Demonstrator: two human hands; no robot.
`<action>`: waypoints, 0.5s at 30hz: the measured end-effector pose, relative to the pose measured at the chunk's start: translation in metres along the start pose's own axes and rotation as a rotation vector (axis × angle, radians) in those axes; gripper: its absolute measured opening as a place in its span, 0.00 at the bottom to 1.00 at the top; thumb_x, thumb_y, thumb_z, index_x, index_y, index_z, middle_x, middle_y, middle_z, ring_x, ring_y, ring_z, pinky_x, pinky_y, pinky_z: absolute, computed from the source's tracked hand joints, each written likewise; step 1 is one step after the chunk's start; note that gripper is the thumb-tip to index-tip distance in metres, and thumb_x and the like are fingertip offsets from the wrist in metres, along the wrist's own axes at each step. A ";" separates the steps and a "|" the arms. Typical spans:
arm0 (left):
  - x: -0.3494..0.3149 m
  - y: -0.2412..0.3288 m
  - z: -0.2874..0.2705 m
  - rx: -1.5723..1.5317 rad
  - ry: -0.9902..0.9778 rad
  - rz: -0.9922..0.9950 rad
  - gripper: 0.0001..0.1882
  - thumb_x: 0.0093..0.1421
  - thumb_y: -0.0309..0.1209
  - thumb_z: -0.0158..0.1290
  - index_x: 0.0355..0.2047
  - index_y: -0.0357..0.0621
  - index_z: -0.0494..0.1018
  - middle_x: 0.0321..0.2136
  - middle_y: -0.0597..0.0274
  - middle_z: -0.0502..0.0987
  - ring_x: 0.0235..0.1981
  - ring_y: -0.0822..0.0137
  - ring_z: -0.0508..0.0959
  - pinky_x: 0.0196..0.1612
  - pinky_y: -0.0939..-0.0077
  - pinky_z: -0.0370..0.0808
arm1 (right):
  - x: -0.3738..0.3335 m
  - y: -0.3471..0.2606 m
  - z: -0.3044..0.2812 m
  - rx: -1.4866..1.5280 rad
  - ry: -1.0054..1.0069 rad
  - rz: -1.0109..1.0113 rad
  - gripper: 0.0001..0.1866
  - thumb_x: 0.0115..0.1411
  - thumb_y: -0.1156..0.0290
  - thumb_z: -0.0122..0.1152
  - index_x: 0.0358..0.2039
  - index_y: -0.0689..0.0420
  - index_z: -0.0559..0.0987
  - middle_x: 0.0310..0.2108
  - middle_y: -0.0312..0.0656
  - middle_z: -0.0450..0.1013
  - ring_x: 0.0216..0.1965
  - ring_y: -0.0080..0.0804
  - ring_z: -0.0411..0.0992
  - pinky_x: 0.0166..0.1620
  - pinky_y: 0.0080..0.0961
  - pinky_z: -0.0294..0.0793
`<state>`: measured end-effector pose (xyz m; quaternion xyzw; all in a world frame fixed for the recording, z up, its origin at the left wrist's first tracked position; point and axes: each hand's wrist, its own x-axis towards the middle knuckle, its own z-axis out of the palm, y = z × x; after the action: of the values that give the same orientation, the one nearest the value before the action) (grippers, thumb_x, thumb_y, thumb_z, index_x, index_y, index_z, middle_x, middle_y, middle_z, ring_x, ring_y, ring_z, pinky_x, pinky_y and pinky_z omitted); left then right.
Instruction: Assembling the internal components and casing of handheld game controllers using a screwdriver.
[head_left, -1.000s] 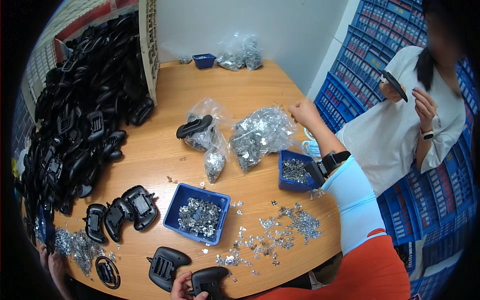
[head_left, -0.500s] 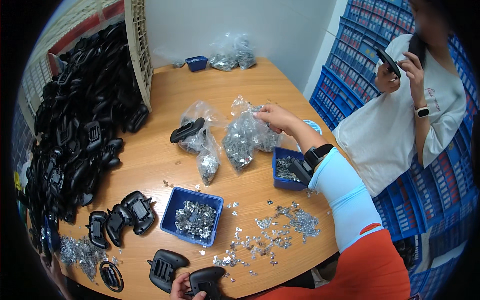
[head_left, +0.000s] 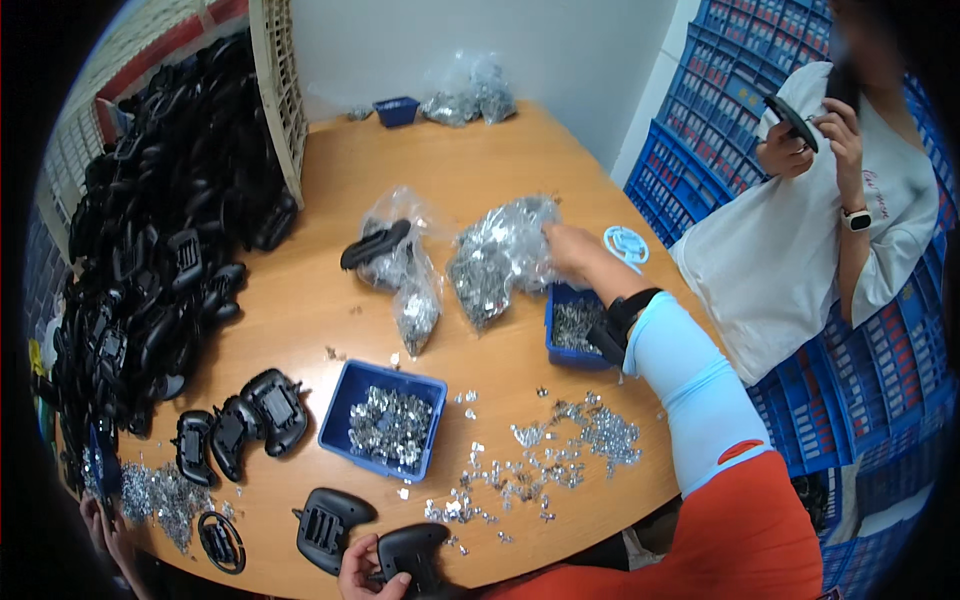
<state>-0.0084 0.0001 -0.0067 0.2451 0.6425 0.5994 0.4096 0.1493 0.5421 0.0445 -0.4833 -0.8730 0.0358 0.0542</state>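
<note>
My right hand (head_left: 572,248) grips the clear bag of metal clips (head_left: 500,255) mid-table; my left hand (head_left: 362,572) holds a black housing (head_left: 412,555) at the near edge; I judge most housings unfinished

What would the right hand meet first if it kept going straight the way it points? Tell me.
The right hand points toward the far left and already touches the clear bag of small metal parts. Beyond that lies a second clear bag with a black plastic part on it, though depth is unclear.

light: bright, even, overhead | shadows: soft, short | glare: mild on table (head_left: 480,170) | edges: fisheye-bent, dark corners
</note>
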 end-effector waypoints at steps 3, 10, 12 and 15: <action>0.004 0.012 0.011 -0.004 0.089 -0.046 0.34 0.42 0.21 0.60 0.53 0.38 0.65 0.36 0.63 0.73 0.39 0.70 0.74 0.46 0.77 0.70 | 0.008 0.005 -0.001 0.023 -0.121 -0.052 0.23 0.49 0.70 0.62 0.47 0.60 0.71 0.43 0.60 0.74 0.44 0.56 0.73 0.45 0.43 0.72; 0.008 0.021 0.012 0.027 0.080 -0.091 0.35 0.43 0.18 0.60 0.55 0.37 0.64 0.37 0.62 0.72 0.39 0.71 0.73 0.44 0.80 0.72 | 0.034 0.025 0.028 -0.025 -0.138 -0.059 0.32 0.48 0.65 0.65 0.54 0.59 0.68 0.46 0.60 0.73 0.48 0.56 0.71 0.50 0.41 0.71; 0.006 0.017 0.009 0.045 0.083 -0.082 0.35 0.43 0.19 0.60 0.54 0.37 0.64 0.37 0.63 0.72 0.39 0.72 0.73 0.44 0.80 0.72 | 0.033 0.026 0.037 -0.034 -0.140 -0.094 0.31 0.48 0.64 0.65 0.54 0.57 0.69 0.46 0.58 0.73 0.48 0.55 0.71 0.50 0.41 0.71; 0.002 0.020 0.010 0.067 0.085 -0.085 0.35 0.43 0.19 0.60 0.54 0.38 0.64 0.37 0.63 0.72 0.39 0.72 0.73 0.43 0.81 0.72 | 0.030 0.027 0.046 -0.009 -0.059 -0.083 0.29 0.49 0.64 0.64 0.53 0.55 0.70 0.45 0.57 0.73 0.47 0.54 0.72 0.49 0.41 0.71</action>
<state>-0.0050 0.0107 0.0131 0.2053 0.6888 0.5695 0.3988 0.1502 0.5819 -0.0022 -0.4458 -0.8936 0.0439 0.0274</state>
